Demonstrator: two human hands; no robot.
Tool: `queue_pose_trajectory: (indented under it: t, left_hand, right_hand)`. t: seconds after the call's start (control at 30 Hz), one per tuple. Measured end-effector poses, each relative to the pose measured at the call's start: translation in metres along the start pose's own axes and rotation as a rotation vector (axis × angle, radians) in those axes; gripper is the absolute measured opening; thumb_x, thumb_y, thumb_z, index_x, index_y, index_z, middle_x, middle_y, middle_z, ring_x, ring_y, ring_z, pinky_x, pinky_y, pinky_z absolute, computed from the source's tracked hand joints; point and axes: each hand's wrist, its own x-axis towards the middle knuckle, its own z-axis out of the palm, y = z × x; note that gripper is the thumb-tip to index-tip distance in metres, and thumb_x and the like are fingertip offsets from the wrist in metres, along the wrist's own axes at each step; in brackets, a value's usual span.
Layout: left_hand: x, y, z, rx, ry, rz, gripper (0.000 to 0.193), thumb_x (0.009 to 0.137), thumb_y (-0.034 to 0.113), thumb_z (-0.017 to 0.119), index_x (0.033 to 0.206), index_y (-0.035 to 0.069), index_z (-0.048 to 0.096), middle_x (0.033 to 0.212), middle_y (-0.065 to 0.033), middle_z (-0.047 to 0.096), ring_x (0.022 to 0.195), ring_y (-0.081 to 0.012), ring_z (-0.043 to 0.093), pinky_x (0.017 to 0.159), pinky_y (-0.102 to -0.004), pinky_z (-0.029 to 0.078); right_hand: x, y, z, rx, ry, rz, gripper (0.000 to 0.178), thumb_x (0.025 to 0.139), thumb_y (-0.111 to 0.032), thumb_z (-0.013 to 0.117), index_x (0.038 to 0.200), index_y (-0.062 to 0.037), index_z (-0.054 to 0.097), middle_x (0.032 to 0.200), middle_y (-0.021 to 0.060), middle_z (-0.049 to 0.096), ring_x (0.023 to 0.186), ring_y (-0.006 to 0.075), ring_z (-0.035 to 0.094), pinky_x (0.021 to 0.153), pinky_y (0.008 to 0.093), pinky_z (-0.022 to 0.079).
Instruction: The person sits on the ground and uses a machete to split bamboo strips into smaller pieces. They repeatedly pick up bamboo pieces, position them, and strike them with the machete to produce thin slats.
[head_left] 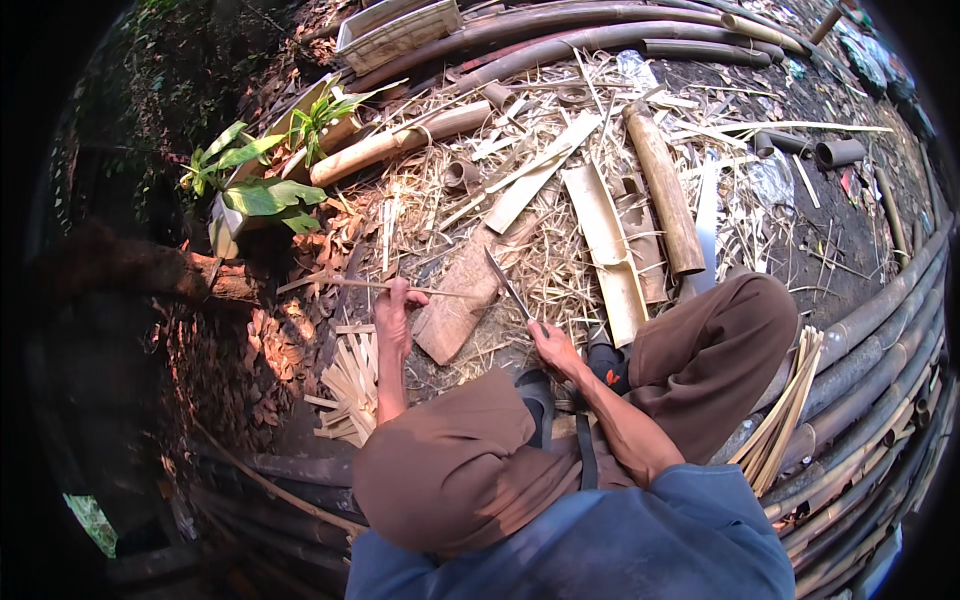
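My left hand [396,302] is closed around a thin bamboo strip [352,283], which runs sideways, one end out to the left and the other over a wooden board [462,296]. In my right hand [555,347] is a knife [509,284], its long narrow blade slanting up and left to the board's right side. Strip tip and blade look close together, though I cannot tell whether they touch. Beside my left forearm lies a pile of split bamboo strips [350,385]. A halved bamboo piece [607,252] lies to the right of the knife.
A whole bamboo length [663,190] lies right of the halved piece. Shavings [545,225] cover the ground. Long bamboo poles [860,350] are stacked at the right, with a bundle of strips [785,410] on them. Far left are a leafy plant [262,196] and a plastic crate [398,30].
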Motion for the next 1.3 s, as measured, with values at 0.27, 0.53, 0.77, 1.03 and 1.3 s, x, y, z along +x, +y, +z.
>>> queue_pose_trajectory:
  t: [0.27,0.53,0.77,1.03,1.3]
  left_hand:
    - [0.022,-0.022,0.025,0.174,0.255,0.048,0.037,0.101,0.033,0.043,0.115,0.003,0.061,0.061,0.0043,0.043,0.056,-0.0064,0.040,0.055,-0.0231,0.035]
    - [0.029,-0.023,-0.003,0.357,0.119,-0.171,0.052,0.100,0.039,0.040,0.119,-0.006,0.060,0.091,-0.0131,0.070,0.086,-0.0192,0.068,0.076,-0.0274,0.051]
    - [0.020,-0.031,0.006,0.085,0.176,-0.166,0.054,0.100,0.032,0.041,0.125,-0.015,0.050,0.117,-0.0281,0.061,0.111,-0.0371,0.063,0.098,-0.0383,0.052]
    - [0.027,-0.016,0.008,0.056,0.200,-0.181,0.049,0.100,0.027,0.040,0.118,-0.017,0.052,0.110,-0.0278,0.063,0.101,-0.0372,0.067,0.089,-0.0382,0.057]
    - [0.021,-0.019,0.022,0.112,0.216,-0.134,0.049,0.100,0.028,0.042,0.116,-0.018,0.049,0.111,-0.0300,0.061,0.101,-0.0387,0.067,0.090,-0.0391,0.057]
  right_hand:
    - [-0.008,-0.017,-0.007,-0.207,0.247,-0.201,0.055,0.095,-0.056,0.048,0.095,-0.0016,0.058,0.071,0.0194,0.063,0.068,0.0354,0.063,0.064,0.0447,0.048]
    - [-0.066,-0.095,0.006,-0.102,0.096,-0.456,0.038,0.097,-0.043,0.051,0.109,-0.0077,0.055,0.073,0.0242,0.063,0.073,0.0475,0.063,0.066,0.0533,0.047]
    - [-0.028,-0.048,0.002,-0.231,0.094,-0.252,0.045,0.098,-0.044,0.047,0.104,0.0002,0.053,0.075,0.0256,0.064,0.076,0.0455,0.064,0.068,0.0533,0.048]
    - [-0.043,-0.072,0.007,-0.202,0.051,-0.408,0.036,0.098,-0.043,0.048,0.108,-0.0079,0.053,0.073,0.0260,0.063,0.075,0.0480,0.063,0.066,0.0537,0.048]
    - [-0.033,-0.058,-0.001,-0.345,0.114,-0.335,0.042,0.098,-0.044,0.048,0.105,-0.0025,0.055,0.082,0.0291,0.065,0.083,0.0488,0.063,0.074,0.0547,0.049]
